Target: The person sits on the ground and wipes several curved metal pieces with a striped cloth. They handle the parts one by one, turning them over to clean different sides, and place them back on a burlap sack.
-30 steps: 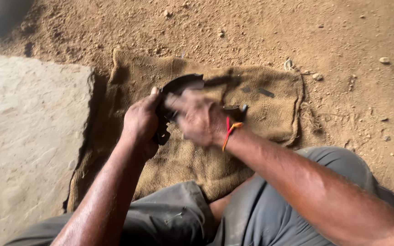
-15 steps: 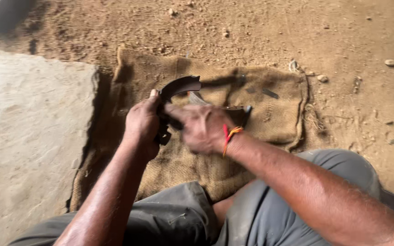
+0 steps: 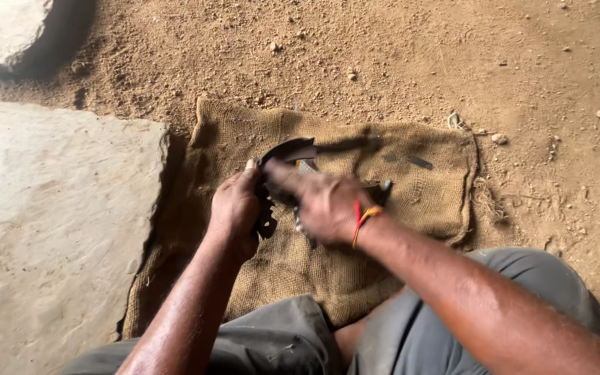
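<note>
My left hand [image 3: 236, 208] grips a dark curved metal piece [image 3: 287, 150] and holds it upright over a brown burlap sack [image 3: 411, 201] spread on the ground. My right hand [image 3: 322, 205], blurred by motion, is closed on a small tool whose metal end [image 3: 305, 167] lies against the curved piece; most of the tool is hidden by the fingers. A red and orange thread band [image 3: 362, 219] circles my right wrist. Both hands sit close together above the middle of the sack.
A flat pale stone slab [image 3: 50, 229] lies to the left of the sack. Sandy ground with small stones [image 3: 500, 139] surrounds it. A thin dark metal bit [image 3: 419, 162] rests on the sack at the right. My knees in grey trousers [image 3: 522, 292] fill the bottom.
My right hand has shifted a little along the curved piece, moving back and forth. The left hand keeps the same grip. The view has tilted slightly.
</note>
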